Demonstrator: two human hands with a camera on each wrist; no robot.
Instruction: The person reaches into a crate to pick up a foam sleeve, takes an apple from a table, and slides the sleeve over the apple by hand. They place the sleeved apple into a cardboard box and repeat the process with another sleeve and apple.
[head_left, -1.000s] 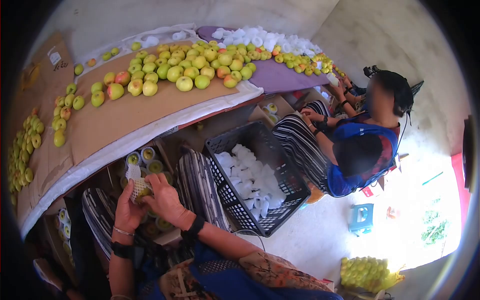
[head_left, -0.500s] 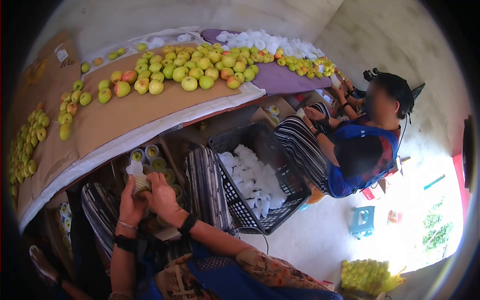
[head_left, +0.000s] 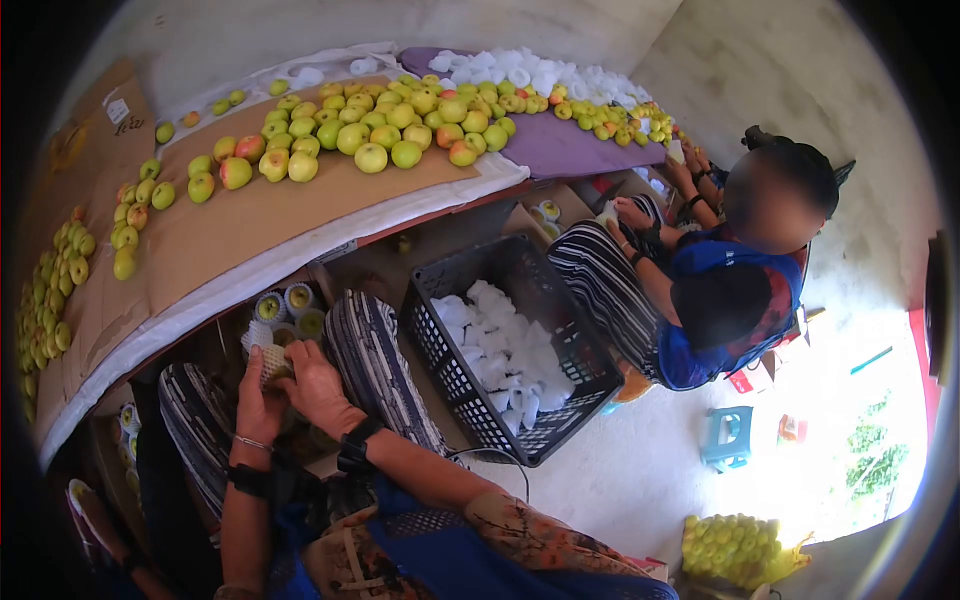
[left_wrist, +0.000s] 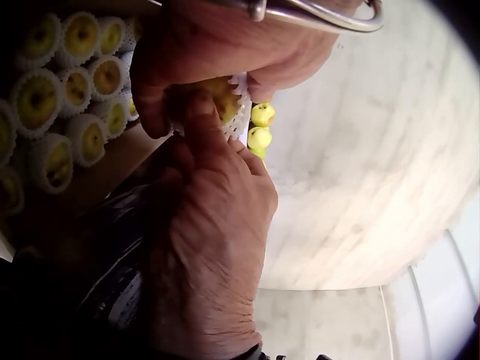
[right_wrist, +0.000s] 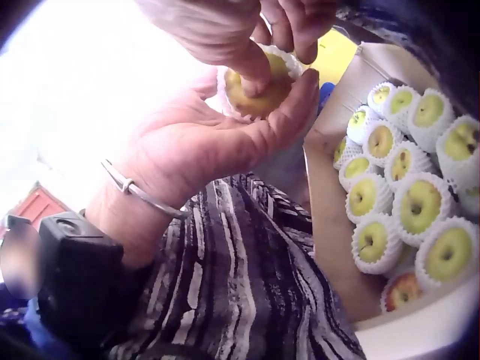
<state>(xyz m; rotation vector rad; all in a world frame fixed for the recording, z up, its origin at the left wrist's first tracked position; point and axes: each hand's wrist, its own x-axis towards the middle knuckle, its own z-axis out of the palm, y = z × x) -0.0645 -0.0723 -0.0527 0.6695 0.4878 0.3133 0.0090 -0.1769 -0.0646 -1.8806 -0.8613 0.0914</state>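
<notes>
My left hand (head_left: pixel 260 408), with a thin bracelet at the wrist, cups a yellow-green apple (right_wrist: pixel 241 105) in a white foam net (left_wrist: pixel 239 126). The net's scalloped rim stands around the apple. From the other side my right hand (head_left: pixel 322 388) grips the same apple, its thumb (left_wrist: pixel 201 105) pressed against the fruit and its fingers at the net. Both hands are close together over the lap, beside an open cardboard box (right_wrist: pixel 324 247). Net-wrapped apples (right_wrist: pixel 420 208) fill that box in rows.
Loose apples (head_left: pixel 400 115) lie heaped on the cardboard-covered table (head_left: pixel 230 225). A black crate (head_left: pixel 465 385) of white foam nets (head_left: pixel 510 345) stands right of my knee. Beyond it sits another person (head_left: pixel 720 290). A blue stool (head_left: pixel 728 437) and a yellow bag (head_left: pixel 735 548) of fruit are farther right.
My hands stay together on the netted apple and have shifted slightly. My right knee has moved left, over part of the box. The neighbouring person has turned their head.
</notes>
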